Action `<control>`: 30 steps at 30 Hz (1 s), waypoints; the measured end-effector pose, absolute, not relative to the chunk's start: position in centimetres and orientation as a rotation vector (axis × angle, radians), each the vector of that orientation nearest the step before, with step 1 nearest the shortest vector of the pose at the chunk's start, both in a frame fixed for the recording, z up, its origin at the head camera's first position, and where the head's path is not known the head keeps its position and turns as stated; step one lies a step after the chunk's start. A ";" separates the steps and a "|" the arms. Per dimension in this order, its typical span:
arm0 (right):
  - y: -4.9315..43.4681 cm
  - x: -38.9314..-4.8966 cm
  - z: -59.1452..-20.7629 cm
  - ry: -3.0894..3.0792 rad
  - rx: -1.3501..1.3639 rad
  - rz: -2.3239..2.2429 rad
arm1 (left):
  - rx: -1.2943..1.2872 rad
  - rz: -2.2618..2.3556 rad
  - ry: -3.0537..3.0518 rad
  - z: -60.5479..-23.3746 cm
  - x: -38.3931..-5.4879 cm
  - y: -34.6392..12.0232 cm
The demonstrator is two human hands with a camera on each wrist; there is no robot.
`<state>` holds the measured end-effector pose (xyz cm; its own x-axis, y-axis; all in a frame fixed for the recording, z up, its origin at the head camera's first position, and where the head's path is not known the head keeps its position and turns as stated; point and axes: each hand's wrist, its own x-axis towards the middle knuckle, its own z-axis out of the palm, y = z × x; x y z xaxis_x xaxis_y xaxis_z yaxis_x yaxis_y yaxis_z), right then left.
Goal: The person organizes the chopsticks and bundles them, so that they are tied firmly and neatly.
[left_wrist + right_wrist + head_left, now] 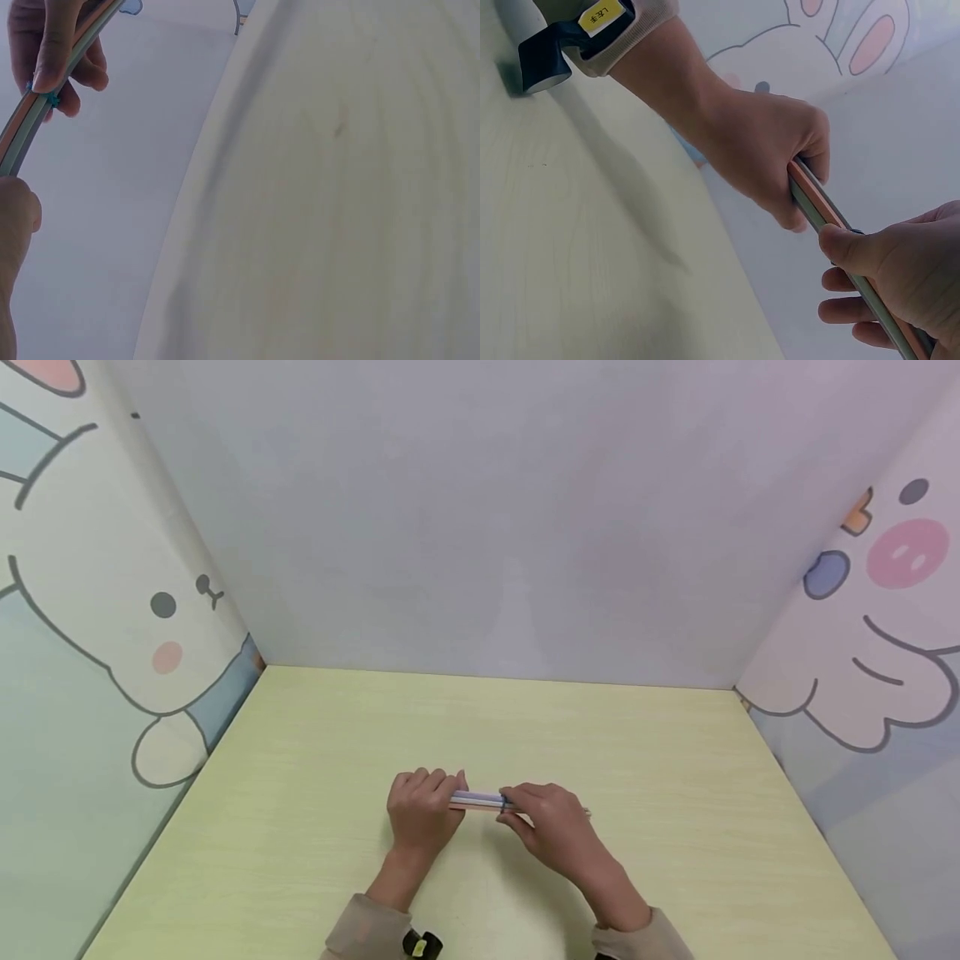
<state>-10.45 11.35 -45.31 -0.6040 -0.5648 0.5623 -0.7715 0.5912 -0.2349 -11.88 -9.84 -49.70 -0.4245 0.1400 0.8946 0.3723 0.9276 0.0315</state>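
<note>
A slim bundle of long pastel sticks (480,801), in lilac, white and orange-pink, is held level above the table between both hands. My left hand (424,810) grips one end in a fist, which hides that end. Toward the other end, my right hand (553,827) pinches the bundle between thumb and fingers. A thin teal tie (51,98) circles the sticks right at the right thumb tip. Seen from the right wrist, the orange and grey-green sides of the sticks (815,196) lie close together, and the lower fingers of that hand stay loosely bent.
The pale yellow table (315,735) spreads beneath both hands. A plain grey wall (495,527) rises at its back, with cartoon-printed panels at the left (82,593) and right (885,635). A black strap with a yellow label (600,19) sits on the left cuff.
</note>
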 end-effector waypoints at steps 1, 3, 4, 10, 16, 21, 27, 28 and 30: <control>11.2 -10.5 -45.3 -2.388 1.076 0.648 | -0.373 -0.275 -2.005 -49.7 -11.8 -9.8; 10.9 -10.4 -45.3 -2.385 1.088 0.648 | -0.378 -0.274 -2.002 -49.7 -11.8 -9.6; 10.8 -10.4 -45.3 -2.389 1.092 0.648 | -0.379 -0.270 -2.001 -49.7 -11.8 -9.6; 10.7 -10.3 -45.1 -2.405 1.062 0.699 | -0.370 -0.265 -1.995 -49.7 -11.9 -9.8; 10.8 -10.4 -44.9 -2.370 1.067 0.723 | -0.361 -0.277 -1.993 -49.7 -11.9 -10.0; 10.4 -10.5 -45.3 -2.321 1.076 0.739 | -0.353 -0.278 -2.013 -49.7 -11.7 -9.8; 9.7 -10.6 -45.5 -2.325 1.113 0.766 | -0.376 -0.276 -1.997 -49.6 -11.6 -9.4; 9.6 -10.6 -45.4 -2.330 1.118 0.769 | -0.384 -0.276 -1.993 -49.5 -11.6 -9.3; 9.5 -10.6 -45.3 -2.344 1.115 0.765 | -0.393 -0.277 -1.988 -49.5 -11.6 -9.2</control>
<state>-10.61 9.50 -45.30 -0.5827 -0.5614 0.5876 -0.7999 0.5237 -0.2929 -11.63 -9.23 -49.47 -0.4030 0.1510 0.9026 0.3925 0.9195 0.0214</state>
